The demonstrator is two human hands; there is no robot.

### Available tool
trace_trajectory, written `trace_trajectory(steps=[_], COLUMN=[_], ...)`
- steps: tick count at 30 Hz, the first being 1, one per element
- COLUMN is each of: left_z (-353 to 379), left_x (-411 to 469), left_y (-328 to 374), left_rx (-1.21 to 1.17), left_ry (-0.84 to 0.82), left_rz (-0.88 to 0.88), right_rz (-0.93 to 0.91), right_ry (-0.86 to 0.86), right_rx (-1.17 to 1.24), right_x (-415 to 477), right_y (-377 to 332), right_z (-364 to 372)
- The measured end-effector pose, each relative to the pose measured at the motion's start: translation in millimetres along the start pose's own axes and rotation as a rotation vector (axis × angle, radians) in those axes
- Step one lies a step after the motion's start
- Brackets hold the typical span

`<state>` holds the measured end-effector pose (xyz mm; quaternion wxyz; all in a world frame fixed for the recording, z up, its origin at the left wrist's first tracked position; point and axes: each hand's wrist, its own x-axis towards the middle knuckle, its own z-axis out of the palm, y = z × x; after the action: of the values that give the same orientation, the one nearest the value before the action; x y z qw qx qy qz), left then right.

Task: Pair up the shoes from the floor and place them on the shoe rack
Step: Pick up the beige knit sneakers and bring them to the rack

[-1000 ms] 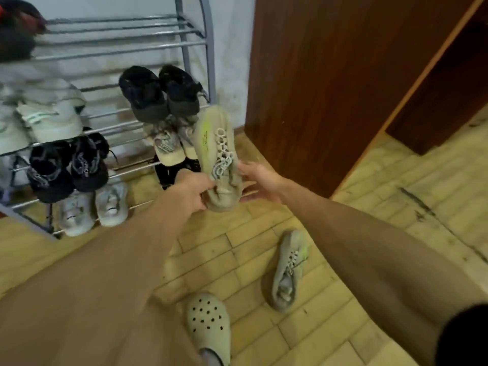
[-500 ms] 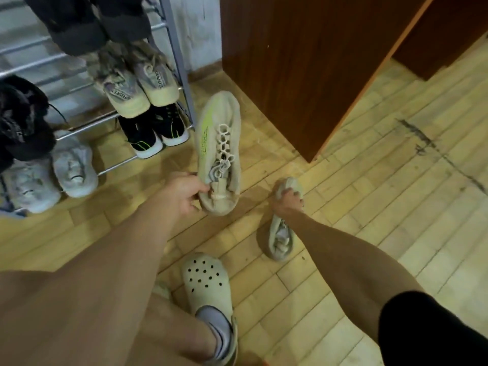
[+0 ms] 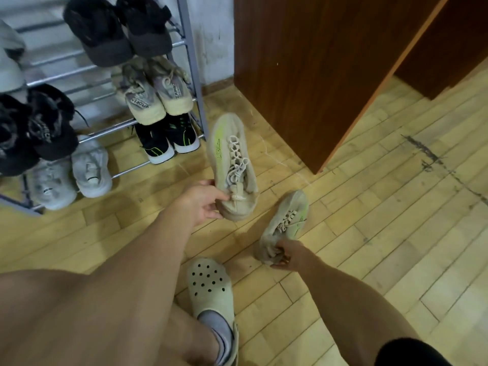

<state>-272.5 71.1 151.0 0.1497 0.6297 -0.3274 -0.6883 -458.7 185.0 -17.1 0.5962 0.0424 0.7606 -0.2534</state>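
Within a second the right hand [image 3: 285, 256] had dropped to the floor [image 3: 383, 247] and closed its grip on the heel of the mate [image 3: 287, 220], while the left hand [image 3: 203, 202] gripped the first sneaker [image 3: 232, 159] by the heel near the shoe rack [image 3: 194, 83], nearly completing the pair.

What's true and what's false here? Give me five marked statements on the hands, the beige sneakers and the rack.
1. The left hand holds a beige sneaker by its heel. True.
2. The right hand is empty. False: its fingers grip the heel of the second beige sneaker.
3. Both beige sneakers sit on the shoe rack. False: neither is on it.
4. A black pair with green accents sits on the rack below a cream pair. True.
5. The person's foot wears a black boot. False: a pale perforated clog.
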Motion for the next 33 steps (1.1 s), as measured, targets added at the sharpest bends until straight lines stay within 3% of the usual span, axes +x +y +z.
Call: trace_trajectory(steps=[3,7,14,18,25,33], left_z=[3.0,6.2,6.9,0.8,-31.8,-89.5], left_x=[-4.1,-2.7,-17.6,-42.5,-101.6,-189.0], left_y=[4.4,9.1,4.1,17.9,99.7,200.6], left_rx=[0.001,0.024,0.198,0.156,0.021,-0.154], left_ry=[-0.015,0.027,0.300,0.317,0.374,0.468], left_rz=[0.039,0.104,0.356,0.455,0.586,0.793], right_rz=[0.001,-0.101,-0.360,-0.494,-0.821,-1.089], right_ry=[-0.089,-0.069,-0.070,-0.070,-0.007,-0.177], right_rx=[0.006,-0.059,-0.065,-0.034,-0.005,0.002], right_x=[-8.8,-27.5,-79.7,-128.6,-229.8,-355.6], right_y=[-10.2,-32.6,-84.8,-119.7,-194.0,-265.7], right_z=[6.1,10.0,8.1,4.3,4.0,55.4])
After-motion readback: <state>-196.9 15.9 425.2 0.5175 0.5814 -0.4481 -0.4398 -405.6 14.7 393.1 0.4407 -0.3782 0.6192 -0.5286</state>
